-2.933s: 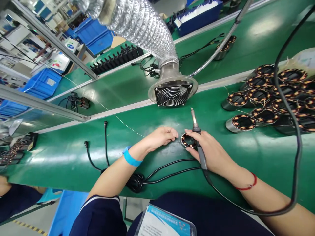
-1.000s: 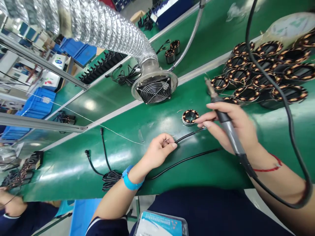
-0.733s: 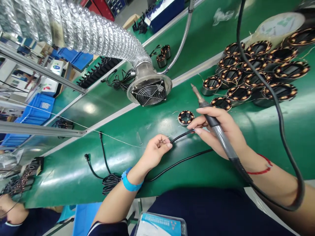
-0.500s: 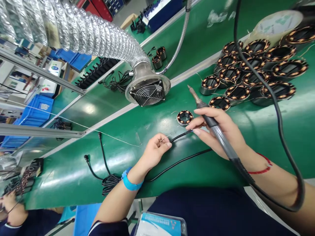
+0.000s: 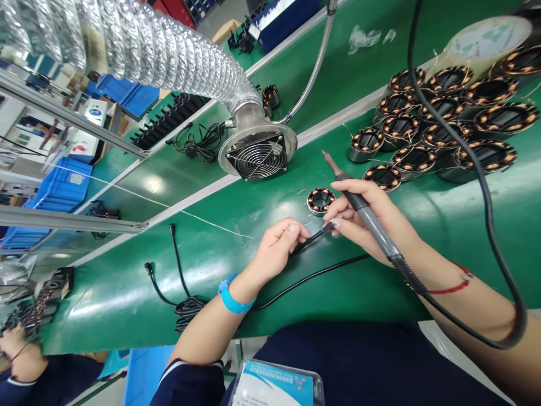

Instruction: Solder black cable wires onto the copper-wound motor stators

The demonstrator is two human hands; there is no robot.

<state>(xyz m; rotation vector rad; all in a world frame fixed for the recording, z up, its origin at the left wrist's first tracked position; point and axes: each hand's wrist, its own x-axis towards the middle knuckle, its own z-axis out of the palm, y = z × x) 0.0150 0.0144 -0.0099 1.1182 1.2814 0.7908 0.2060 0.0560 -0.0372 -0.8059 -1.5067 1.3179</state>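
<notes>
My right hand [image 5: 367, 220] holds a soldering iron [image 5: 369, 217], its tip pointing up and away to the left. The thumb and fingertips of that hand also pinch the end of a black cable [image 5: 316, 235]. My left hand [image 5: 281, 245] is closed, and a thin solder wire [image 5: 305, 224] pokes out from its fingertips. The cable runs under those fingers; whether they grip it too is hidden. Just beyond my right fingertips lies a small stator ring [image 5: 320, 201] with copper windings. A coiled cable [image 5: 190, 312] with two plugs rests left of my left forearm.
Several wound stators [image 5: 399, 128] stand at the right, near a roll of clear tape [image 5: 488, 36]. A fume extractor [image 5: 257, 155] on a silver duct hangs over the green bench [image 5: 127, 282]. The iron's cord [image 5: 477, 163] loops at the right. Another person's hand [image 5: 14, 341] works far left.
My left hand has moved right and slightly up, closer to my right hand and the cable end. The solder wire has moved with it. My right hand keeps its hold on the iron.
</notes>
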